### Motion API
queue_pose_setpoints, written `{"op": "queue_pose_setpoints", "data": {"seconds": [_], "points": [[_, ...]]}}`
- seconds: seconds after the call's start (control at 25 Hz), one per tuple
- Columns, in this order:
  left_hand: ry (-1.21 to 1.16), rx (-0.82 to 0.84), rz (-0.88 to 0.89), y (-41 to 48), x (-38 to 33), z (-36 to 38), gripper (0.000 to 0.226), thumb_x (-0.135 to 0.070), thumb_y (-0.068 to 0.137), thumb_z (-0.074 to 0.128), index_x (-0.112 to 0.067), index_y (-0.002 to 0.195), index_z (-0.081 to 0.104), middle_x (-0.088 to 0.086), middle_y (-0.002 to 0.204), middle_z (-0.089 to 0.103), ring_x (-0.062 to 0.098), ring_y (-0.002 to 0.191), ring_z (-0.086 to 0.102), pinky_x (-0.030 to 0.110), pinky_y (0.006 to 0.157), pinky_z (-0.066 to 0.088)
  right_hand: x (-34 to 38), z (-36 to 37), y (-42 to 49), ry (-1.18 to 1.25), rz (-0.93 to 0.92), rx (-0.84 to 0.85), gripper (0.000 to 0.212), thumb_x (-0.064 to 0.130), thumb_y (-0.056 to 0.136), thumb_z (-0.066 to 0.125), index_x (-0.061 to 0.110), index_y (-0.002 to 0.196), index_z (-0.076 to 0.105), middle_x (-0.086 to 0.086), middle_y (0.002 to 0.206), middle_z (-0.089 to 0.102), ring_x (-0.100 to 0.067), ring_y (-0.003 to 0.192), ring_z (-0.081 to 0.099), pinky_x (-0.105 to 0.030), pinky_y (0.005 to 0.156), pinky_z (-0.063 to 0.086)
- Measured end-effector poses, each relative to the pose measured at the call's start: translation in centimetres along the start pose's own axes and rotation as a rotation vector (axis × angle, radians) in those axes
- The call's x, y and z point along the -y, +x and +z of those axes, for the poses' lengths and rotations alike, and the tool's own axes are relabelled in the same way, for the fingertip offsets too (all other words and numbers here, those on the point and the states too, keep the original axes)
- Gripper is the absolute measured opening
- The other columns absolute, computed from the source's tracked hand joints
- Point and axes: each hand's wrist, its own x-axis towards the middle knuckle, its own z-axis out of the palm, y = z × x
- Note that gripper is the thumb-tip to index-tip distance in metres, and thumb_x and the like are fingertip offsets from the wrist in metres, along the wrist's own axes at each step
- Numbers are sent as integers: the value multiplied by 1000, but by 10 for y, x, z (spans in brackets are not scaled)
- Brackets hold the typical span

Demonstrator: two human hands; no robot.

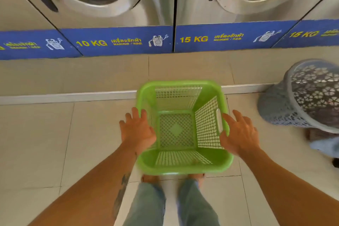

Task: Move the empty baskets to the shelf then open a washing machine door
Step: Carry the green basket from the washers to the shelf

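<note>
Left hand (136,130), right hand (238,134) flank square lattice-plastic basket (181,83), perhaps touching.

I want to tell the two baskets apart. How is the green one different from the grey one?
The green basket has squarish corners; the grey basket is round. The green basket has small grid holes; the grey basket has flower-shaped holes. The green basket sits in the middle of the view; the grey basket is off at the right edge. Both are plastic baskets full of holes, on the tiled floor.
</note>
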Motion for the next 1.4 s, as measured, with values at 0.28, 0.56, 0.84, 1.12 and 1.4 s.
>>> {"op": "queue_pose_setpoints", "data": {"seconds": [0.28, 0.56, 0.84, 1.12, 1.4], "points": [[-261, 109, -213, 36, 1, 101, 67, -40, 77, 53, -30, 139, 30, 4, 139, 28, 33, 99, 53, 39, 75, 47, -42, 105, 60, 134, 96, 163, 68, 39, 77, 55, 37, 141, 31, -6, 151, 29, -40, 121, 47, -51, 88, 47], [-430, 9, -292, 22, 17, 75, 68, -10, 68, 55, -31, 133, 53, -1, 133, 49, 32, 97, 62, 40, 80, 52, -34, 85, 59, 266, 88, 112, 64, 30, 78, 62, 29, 138, 39, -11, 131, 42, -37, 98, 59, -42, 75, 52], [-545, -235, -477, -128, 59, -45, 60, -14, 78, 58, -32, 135, 52, 3, 139, 46, 30, 100, 59, 46, 75, 56, 23, -75, 0, 154, -233, -32, 81, 3, 69, 57, 27, 142, 31, -13, 118, 47, -35, 92, 55, -46, 69, 54], [-692, -532, -774, -309, 115, -73, 63, -8, 77, 58, -25, 138, 51, 9, 144, 41, 25, 84, 62, 37, 71, 57, 133, -162, -82, -50, -661, -174, 85, 12, 70, 55, 29, 147, 24, -10, 139, 32, -34, 96, 54, -44, 77, 49], [-707, -668, -1164, -536, 188, -22, 67, -6, 80, 55, -23, 143, 43, 6, 156, 27, 33, 119, 52, 45, 92, 51, 283, -156, -262, -124, -1125, -298, 82, 10, 68, 57, 26, 145, 32, -12, 138, 32, -40, 92, 57, -46, 73, 52]]}}
